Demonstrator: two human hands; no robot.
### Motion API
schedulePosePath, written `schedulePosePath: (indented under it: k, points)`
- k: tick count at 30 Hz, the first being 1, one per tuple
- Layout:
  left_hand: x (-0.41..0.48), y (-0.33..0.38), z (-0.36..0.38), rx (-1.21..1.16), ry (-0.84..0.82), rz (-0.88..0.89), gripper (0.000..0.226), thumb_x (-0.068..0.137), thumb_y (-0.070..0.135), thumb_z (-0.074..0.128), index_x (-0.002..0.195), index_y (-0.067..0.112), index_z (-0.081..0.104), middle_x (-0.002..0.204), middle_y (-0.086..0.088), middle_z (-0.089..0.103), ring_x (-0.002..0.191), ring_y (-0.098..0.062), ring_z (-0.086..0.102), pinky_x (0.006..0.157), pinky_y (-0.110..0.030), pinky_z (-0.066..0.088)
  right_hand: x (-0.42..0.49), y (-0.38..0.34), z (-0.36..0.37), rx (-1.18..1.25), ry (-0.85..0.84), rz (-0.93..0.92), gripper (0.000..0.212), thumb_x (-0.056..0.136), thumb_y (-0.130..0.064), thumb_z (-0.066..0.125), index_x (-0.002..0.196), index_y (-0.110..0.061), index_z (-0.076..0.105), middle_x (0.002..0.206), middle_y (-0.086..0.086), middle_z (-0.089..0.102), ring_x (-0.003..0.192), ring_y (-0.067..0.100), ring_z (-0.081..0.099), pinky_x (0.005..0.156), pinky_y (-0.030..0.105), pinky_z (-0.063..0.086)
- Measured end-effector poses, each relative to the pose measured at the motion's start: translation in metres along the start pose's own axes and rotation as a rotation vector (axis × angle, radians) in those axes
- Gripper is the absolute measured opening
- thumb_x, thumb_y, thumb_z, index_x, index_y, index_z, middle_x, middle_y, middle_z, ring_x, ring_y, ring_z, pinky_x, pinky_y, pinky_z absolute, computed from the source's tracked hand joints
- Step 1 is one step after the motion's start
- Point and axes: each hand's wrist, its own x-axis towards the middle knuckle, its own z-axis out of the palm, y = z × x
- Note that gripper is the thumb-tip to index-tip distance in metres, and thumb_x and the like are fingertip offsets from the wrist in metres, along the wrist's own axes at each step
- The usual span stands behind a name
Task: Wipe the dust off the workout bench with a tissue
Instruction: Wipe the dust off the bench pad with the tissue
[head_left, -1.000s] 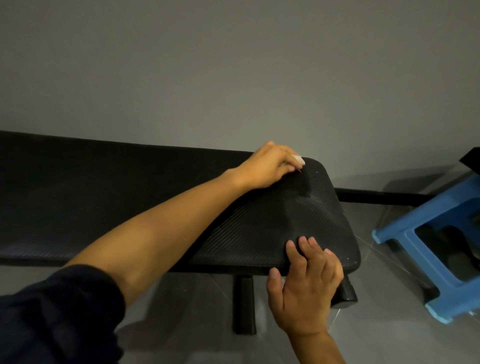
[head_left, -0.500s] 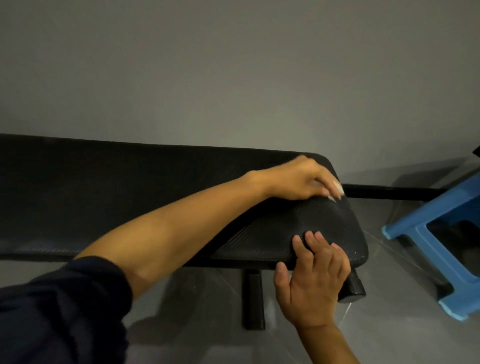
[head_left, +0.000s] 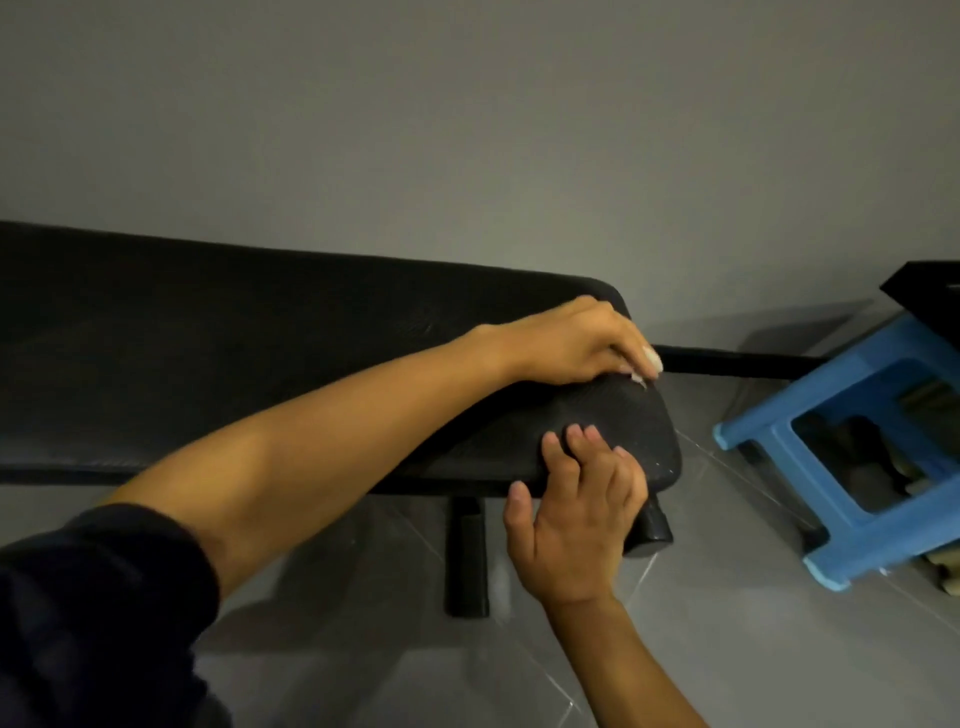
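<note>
"Where is the tissue (head_left: 650, 359)?"

"The left hand (head_left: 571, 345) pinches it in curled fingers at the end edge of the black surface (head_left: 260, 374). A second ago it was up at the far corner."

"And the right hand (head_left: 576, 514)?"

"Its loose fingers rest on the near corner, same as before. The blue stool (head_left: 852, 457) stands beside on the floor."
</note>
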Motion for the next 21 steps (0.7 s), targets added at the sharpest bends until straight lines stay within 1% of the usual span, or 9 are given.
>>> schedulePosePath:
  k: [3, 5, 7, 9, 11, 13, 15, 18, 21]
  points:
    - [0.014, -0.037, -0.012, 0.102, 0.245, -0.292, 0.026, 0.096, 0.011, 0.065, 0.119, 0.014, 0.075, 0.129, -0.002, 0.070, 0.124, -0.015, 0.063, 0.110, -0.023, 0.042, -0.001, -0.001, -0.001, 0.026, 0.007, -0.004, 0.052, 0.101, -0.049, 0.028, 0.121, -0.009, 0.054, 0.124, 0.016, 0.054, 0.122, 0.036, 0.050, 0.111, 0.053, 0.029]
    - [0.021, -0.050, -0.018, 0.140, 0.322, -0.416, 0.026, 0.097, 0.010, 0.062, 0.120, 0.013, 0.074, 0.131, -0.005, 0.068, 0.125, -0.019, 0.062, 0.111, -0.030, 0.044, 0.000, -0.001, -0.001, 0.015, -0.003, 0.000, 0.052, 0.101, -0.049, 0.027, 0.121, -0.009, 0.054, 0.123, 0.016, 0.054, 0.123, 0.035, 0.049, 0.112, 0.052, 0.028]
    - [0.023, -0.036, -0.015, 0.098, 0.220, -0.322, 0.023, 0.095, 0.008, 0.065, 0.114, 0.012, 0.077, 0.126, -0.004, 0.071, 0.119, -0.016, 0.065, 0.109, -0.031, 0.046, -0.002, 0.002, 0.001, -0.002, -0.001, -0.004, 0.052, 0.100, -0.049, 0.028, 0.121, -0.009, 0.054, 0.123, 0.017, 0.054, 0.123, 0.035, 0.049, 0.113, 0.051, 0.026]
    - [0.012, -0.003, -0.002, -0.016, 0.085, -0.127, 0.021, 0.091, 0.006, 0.069, 0.109, 0.011, 0.078, 0.120, -0.004, 0.074, 0.114, -0.011, 0.067, 0.106, -0.027, 0.047, -0.003, 0.003, 0.001, -0.001, 0.006, -0.013, 0.052, 0.101, -0.049, 0.028, 0.122, -0.009, 0.054, 0.124, 0.017, 0.053, 0.122, 0.036, 0.050, 0.113, 0.051, 0.026]
    - [-0.006, 0.025, 0.011, -0.087, -0.026, 0.045, 0.022, 0.091, 0.005, 0.069, 0.110, 0.011, 0.078, 0.122, -0.004, 0.073, 0.112, -0.003, 0.065, 0.103, -0.015, 0.044, -0.003, 0.000, -0.001, 0.007, 0.002, -0.005, 0.052, 0.101, -0.049, 0.027, 0.122, -0.009, 0.053, 0.124, 0.017, 0.052, 0.122, 0.036, 0.049, 0.113, 0.050, 0.025]
    - [-0.012, 0.026, 0.011, -0.088, -0.048, 0.109, 0.024, 0.093, 0.006, 0.068, 0.114, 0.013, 0.077, 0.127, -0.002, 0.071, 0.110, 0.009, 0.057, 0.100, -0.004, 0.035, 0.000, -0.001, -0.004, 0.009, -0.032, 0.015, 0.053, 0.102, -0.050, 0.025, 0.123, -0.009, 0.052, 0.124, 0.018, 0.054, 0.123, 0.037, 0.050, 0.113, 0.050, 0.025]
    - [-0.012, 0.012, -0.005, -0.040, 0.009, 0.015, 0.025, 0.094, 0.009, 0.066, 0.116, 0.016, 0.076, 0.129, 0.001, 0.070, 0.114, 0.009, 0.057, 0.106, -0.009, 0.037, 0.001, -0.003, -0.009, 0.016, -0.078, 0.029, 0.054, 0.101, -0.049, 0.027, 0.123, -0.009, 0.054, 0.123, 0.019, 0.059, 0.122, 0.039, 0.053, 0.113, 0.051, 0.027]
    - [-0.006, 0.003, -0.010, -0.030, 0.133, -0.163, 0.024, 0.093, 0.009, 0.068, 0.113, 0.017, 0.077, 0.126, 0.001, 0.071, 0.120, -0.005, 0.063, 0.110, -0.033, 0.046, 0.001, -0.003, -0.013, -0.001, -0.116, 0.050, 0.051, 0.095, -0.044, 0.042, 0.121, -0.005, 0.062, 0.123, 0.019, 0.060, 0.123, 0.039, 0.054, 0.113, 0.050, 0.026]
    - [-0.016, 0.038, 0.018, -0.074, -0.010, 0.019, 0.021, 0.091, 0.007, 0.070, 0.108, 0.015, 0.079, 0.122, -0.003, 0.073, 0.117, -0.009, 0.066, 0.106, -0.030, 0.048, 0.001, -0.005, -0.020, -0.036, -0.164, 0.050, 0.046, 0.095, -0.042, 0.043, 0.116, -0.006, 0.061, 0.113, 0.018, 0.058, 0.114, 0.040, 0.055, 0.113, 0.052, 0.029]
